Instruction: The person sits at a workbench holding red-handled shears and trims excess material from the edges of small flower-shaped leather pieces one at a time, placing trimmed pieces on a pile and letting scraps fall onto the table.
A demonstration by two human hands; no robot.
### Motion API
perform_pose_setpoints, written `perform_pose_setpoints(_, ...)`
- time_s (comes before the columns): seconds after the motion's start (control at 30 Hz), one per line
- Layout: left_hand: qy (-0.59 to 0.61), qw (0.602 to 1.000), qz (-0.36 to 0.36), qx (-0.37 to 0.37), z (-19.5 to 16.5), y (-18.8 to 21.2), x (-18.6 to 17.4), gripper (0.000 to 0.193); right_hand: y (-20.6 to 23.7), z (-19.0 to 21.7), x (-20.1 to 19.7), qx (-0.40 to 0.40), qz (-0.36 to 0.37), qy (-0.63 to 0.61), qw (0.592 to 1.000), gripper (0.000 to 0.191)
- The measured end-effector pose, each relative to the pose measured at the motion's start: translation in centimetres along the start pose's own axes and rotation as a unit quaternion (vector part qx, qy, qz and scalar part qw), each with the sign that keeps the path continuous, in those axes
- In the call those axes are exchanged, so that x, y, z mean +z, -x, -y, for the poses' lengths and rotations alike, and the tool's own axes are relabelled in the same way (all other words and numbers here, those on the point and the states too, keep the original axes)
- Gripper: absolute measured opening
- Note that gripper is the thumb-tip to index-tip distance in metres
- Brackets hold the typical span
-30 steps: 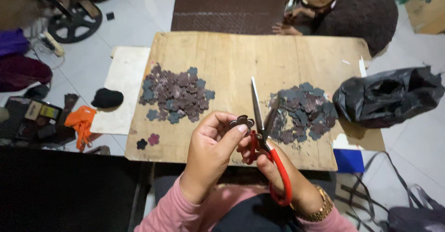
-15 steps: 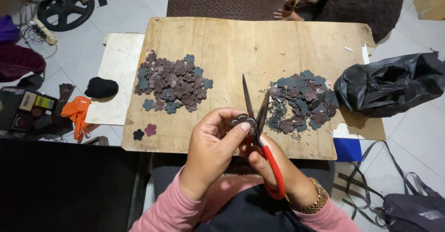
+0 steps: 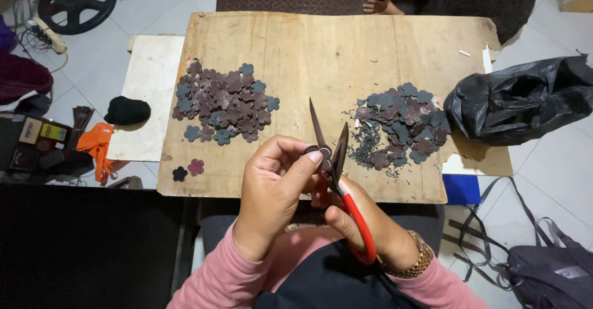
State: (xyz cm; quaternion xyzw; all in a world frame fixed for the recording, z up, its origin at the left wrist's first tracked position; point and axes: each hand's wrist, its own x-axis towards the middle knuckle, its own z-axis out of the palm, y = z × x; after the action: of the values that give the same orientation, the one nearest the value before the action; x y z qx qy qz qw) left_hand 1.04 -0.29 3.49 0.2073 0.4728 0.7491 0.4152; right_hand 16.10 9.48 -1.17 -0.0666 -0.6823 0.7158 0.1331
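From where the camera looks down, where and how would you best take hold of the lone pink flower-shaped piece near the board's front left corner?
Pinch the pink flower piece by a petal on its left, coming from above, probably with the left hand. It lies flat on the wooden board, so no side offers thickness; a dark flower piece sits just beside it.

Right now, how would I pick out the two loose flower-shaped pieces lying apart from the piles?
Start at the big wooden board and go to its near left corner, below the left pile of dark flower cutouts. Two single flowers lie there side by side. They are set apart from every heap, and one is black, the other reddish-pink.
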Motion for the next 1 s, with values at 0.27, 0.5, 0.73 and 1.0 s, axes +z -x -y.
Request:
perform_pose_setpoints(0.27, -0.019, 1.0, 0.006, 0.024, 0.0, 0.3, 0.3, 0.007, 0.1, 0.0, 0.0, 0.003, -0.012, 0.005, 1.0, 0.087)
perform_pose_setpoints(0.5, -0.029, 0.999, -0.014, 0.036, 0.3, 0.7, 0.7, 0.007, 0.1, -0.1, 0.3, 0.0, -0.021, -0.019, 1.0, 0.087)
perform_pose_setpoints(0.73, -0.039, 0.998, -0.015, 0.052, 0.6, 0.7, 0.8, 0.008, 0.1, -0.5, 0.3, -0.019, -0.043, 0.028, 0.999, 0.082)
perform_pose_setpoints(1.0, -0.021, 0.998, -0.022, 0.055, 0.8, 0.6, 1.1, 0.008, -0.3, -0.3, 1.6, -0.029, -0.073, 0.014, 0.997, 0.082)
